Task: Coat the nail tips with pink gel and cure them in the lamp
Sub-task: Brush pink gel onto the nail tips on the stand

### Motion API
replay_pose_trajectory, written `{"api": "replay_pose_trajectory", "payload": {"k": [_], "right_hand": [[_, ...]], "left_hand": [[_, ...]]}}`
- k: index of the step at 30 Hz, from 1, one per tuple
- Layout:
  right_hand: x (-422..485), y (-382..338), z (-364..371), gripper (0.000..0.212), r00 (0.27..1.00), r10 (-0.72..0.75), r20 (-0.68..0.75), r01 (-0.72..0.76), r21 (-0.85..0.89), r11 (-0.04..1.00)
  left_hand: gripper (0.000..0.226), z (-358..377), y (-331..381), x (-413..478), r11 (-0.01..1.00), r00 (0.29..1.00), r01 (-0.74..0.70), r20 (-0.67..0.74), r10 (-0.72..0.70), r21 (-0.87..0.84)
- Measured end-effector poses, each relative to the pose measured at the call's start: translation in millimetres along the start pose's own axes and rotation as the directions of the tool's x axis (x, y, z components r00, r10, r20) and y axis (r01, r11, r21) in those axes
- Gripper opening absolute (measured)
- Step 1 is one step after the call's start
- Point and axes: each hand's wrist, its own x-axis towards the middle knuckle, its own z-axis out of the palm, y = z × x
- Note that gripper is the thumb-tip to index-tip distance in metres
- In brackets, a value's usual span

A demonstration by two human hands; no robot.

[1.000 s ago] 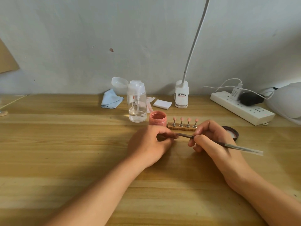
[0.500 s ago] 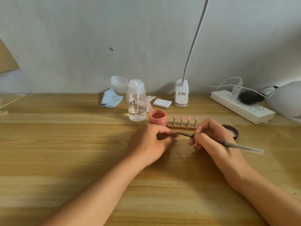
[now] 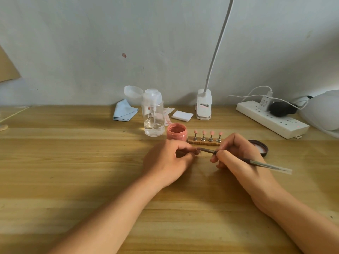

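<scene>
Your right hand (image 3: 236,156) holds the brush (image 3: 271,166) like a pen, with thumb and fingers curled round the dark shaft near the bristle end and the pale tail pointing toward the right edge of the surface (image 3: 73,180). Your left hand (image 3: 168,160) rests on the surface with its fingers curled in and thumb and forefinger drawn together at the brush tip. Whether they pinch anything is hidden, so I cannot tell. The nail tips (image 3: 211,132) stand upright on four small metal pegs (image 3: 203,138) in a wooden stand (image 3: 203,143), just behind your hands toward the back edge. The open jar (image 3: 176,132) of pink gel sits just beside the stand's left end. Expect the tips to be feather-light thin plastic, a little springy, and easy to smear once wet. Take one by its peg, never by the coated face. The stand also looks light and likely to slide or tip if nudged, so lift it level by the two ends of the wood. The brush is slim and needs only a loose grip. The white rounded thing at the right edge is probably the lamp (image 3: 322,110), well apart from the stand and only partly in view.
</scene>
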Motion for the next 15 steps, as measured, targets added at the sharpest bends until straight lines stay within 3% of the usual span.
{"api": "replay_pose_trajectory", "payload": {"k": [15], "right_hand": [[-0.9, -1.8, -0.8, 0.004, 0.999, 0.002, -0.051, -0.001, 0.016, 1.000]], "left_hand": [[0.009, -1.2, 1.7, -0.7, 0.999, 1.000, 0.021, -0.004, -0.021, 0.025]]}}
